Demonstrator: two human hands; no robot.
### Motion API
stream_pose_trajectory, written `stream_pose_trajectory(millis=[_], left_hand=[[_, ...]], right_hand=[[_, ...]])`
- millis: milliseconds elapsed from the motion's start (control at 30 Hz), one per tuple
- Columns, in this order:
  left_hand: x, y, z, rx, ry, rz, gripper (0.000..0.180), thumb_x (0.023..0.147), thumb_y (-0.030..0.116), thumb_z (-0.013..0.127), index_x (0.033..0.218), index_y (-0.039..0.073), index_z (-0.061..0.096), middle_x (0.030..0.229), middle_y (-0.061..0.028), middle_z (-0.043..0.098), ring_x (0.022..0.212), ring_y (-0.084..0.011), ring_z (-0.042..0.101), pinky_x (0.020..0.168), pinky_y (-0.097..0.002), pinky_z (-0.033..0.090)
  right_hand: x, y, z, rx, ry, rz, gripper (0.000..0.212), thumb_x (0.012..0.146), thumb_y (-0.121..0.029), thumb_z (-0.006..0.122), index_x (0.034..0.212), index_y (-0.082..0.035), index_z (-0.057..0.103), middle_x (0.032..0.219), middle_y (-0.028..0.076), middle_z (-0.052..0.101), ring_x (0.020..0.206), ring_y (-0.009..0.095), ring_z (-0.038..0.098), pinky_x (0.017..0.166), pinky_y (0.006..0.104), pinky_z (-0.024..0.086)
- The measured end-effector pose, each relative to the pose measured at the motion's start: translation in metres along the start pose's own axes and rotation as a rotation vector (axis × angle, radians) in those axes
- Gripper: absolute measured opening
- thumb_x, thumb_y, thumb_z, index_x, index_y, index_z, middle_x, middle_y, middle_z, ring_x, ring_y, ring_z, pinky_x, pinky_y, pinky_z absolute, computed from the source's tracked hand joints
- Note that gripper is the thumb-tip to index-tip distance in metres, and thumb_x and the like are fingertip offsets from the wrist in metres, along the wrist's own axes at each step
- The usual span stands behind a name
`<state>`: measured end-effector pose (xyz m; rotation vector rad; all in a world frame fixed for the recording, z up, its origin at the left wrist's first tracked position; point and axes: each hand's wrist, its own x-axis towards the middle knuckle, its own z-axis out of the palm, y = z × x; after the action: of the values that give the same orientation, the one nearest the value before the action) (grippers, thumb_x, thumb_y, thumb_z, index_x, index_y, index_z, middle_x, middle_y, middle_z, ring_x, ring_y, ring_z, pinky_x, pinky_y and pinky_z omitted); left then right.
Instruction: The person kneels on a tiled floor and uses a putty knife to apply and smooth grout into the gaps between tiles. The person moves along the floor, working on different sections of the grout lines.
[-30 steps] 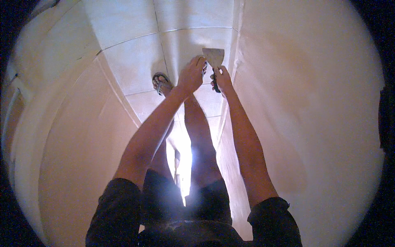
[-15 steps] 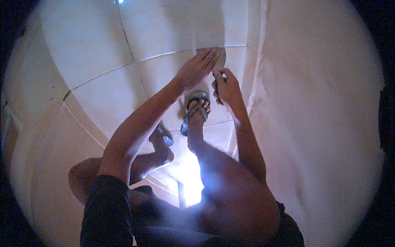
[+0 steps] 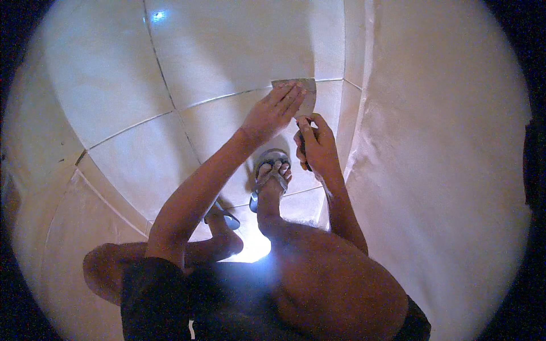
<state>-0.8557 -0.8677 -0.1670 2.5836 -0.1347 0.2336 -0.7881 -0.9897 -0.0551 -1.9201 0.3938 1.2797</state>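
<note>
Now crouched, gripping scraper (image 3: 309,103) in right hand (image 3: 319,146); laying left hand (image 3: 271,115) flat and close-fingered over blade (image 3: 310,86) at far tile joint (image 3: 329,80), seemingly steadying it.

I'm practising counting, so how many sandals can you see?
2. One sandal is on the right foot, near the middle; the other sandal is on the left foot, lower and farther left, partly hidden.

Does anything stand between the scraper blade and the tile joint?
Nothing visible: the blade appears to reach the tile joint with its front edge. The left hand lies over the blade, not in front.
</note>
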Motion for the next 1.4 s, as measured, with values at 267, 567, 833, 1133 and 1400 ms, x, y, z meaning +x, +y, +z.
stream_pose_trajectory(millis=[267, 567, 833, 1133, 1400], left_hand=[[0.022, -0.025, -0.004, 0.075, 0.089, -0.019, 0.05, 0.078, 0.015, 0.064, 0.125, -0.001, 0.059, 0.122, -0.014, 0.063, 0.113, -0.0261, 0.06, 0.096, -0.0343, 0.054], [0.038, -0.048, -0.003, 0.129, 0.177, 0.058, 0.048, 0.079, 0.016, 0.063, 0.124, 0.002, 0.061, 0.122, -0.0118, 0.064, 0.11, -0.0248, 0.061, 0.09, -0.0317, 0.056], [0.026, -0.035, 0.008, 0.064, 0.111, -0.029, 0.052, 0.079, 0.015, 0.061, 0.128, 0.001, 0.058, 0.131, -0.0141, 0.059, 0.119, -0.0275, 0.057, 0.096, -0.0351, 0.053], [0.007, -0.023, -0.009, -0.012, 0.104, -0.129, 0.051, 0.079, 0.011, 0.061, 0.128, -0.002, 0.057, 0.132, -0.0167, 0.058, 0.12, -0.0297, 0.056, 0.103, -0.0392, 0.048], [0.042, -0.052, -0.019, 0.062, 0.179, -0.182, 0.045, 0.077, 0.011, 0.063, 0.12, 0.002, 0.063, 0.118, -0.0121, 0.066, 0.105, -0.0256, 0.063, 0.09, -0.0325, 0.055]], right_hand=[[0.008, -0.059, -0.007, -0.007, -0.08, 0.083, 0.022, 0.102, -0.031, 0.052, 0.106, -0.009, 0.052, 0.065, -0.001, 0.05, 0.04, 0.006, 0.041, 0.031, 0.0245, 0.033], [0.026, -0.058, -0.005, 0.019, -0.109, -0.009, 0.028, 0.102, -0.029, 0.051, 0.111, -0.003, 0.052, 0.069, 0.003, 0.055, 0.044, 0.009, 0.05, 0.032, 0.0263, 0.038], [0.025, -0.041, -0.006, 0.02, -0.071, -0.064, 0.027, 0.101, -0.031, 0.055, 0.111, -0.006, 0.053, 0.065, -0.001, 0.051, 0.04, 0.007, 0.044, 0.031, 0.025, 0.034], [0.024, -0.021, 0.009, -0.097, -0.089, -0.1, 0.03, 0.101, -0.03, 0.054, 0.111, -0.002, 0.055, 0.067, 0.002, 0.053, 0.04, 0.008, 0.045, 0.03, 0.0262, 0.034], [0.029, -0.093, 0.01, -0.027, -0.116, -0.002, 0.029, 0.101, -0.031, 0.053, 0.107, -0.003, 0.056, 0.068, 0.001, 0.052, 0.042, 0.007, 0.046, 0.032, 0.0255, 0.036]])
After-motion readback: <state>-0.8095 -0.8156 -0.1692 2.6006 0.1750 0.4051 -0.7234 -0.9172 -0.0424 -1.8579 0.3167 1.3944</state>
